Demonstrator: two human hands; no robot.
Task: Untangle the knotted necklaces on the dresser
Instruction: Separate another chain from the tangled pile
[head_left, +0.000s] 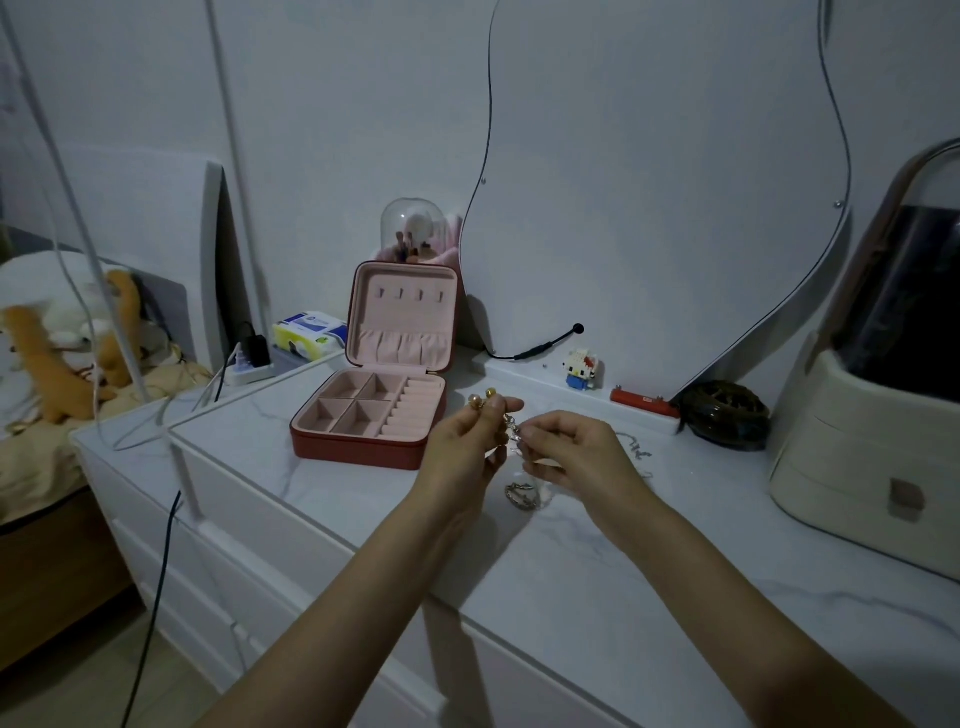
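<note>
Both hands are raised just above the white marbled surface (597, 587), close together but not touching. The left hand (462, 447) pinches a tangle of necklaces (511, 434) between thumb and fingertips, with two gold-coloured beads (483, 399) poking up above its fingers. The right hand (576, 452) pinches the same tangle from the other side, at a small silvery part whose shape is too fine to make out. From the pinch a chain drops and gathers in a loose coil (522, 496) on the surface, directly under the hands. How many strands are knotted together cannot be told; the links blur into one another in the dim light. More thin chain (636, 449) lies on the surface just past the right hand, partly hidden by it.

Behind the left hand sits an open red jewellery box (371, 415) with a pink lining, its lid standing upright. A clear dome (413, 223) at the back is half hidden by that lid. Along the wall are a small block figure (582, 369), a red stick-shaped item (644, 402) and a dark round basket (727, 413). A cream storage case (857, 457) with drawers is cut off by the right edge. To the left, a plush toy (57, 332) lies on a bed, blurred.
</note>
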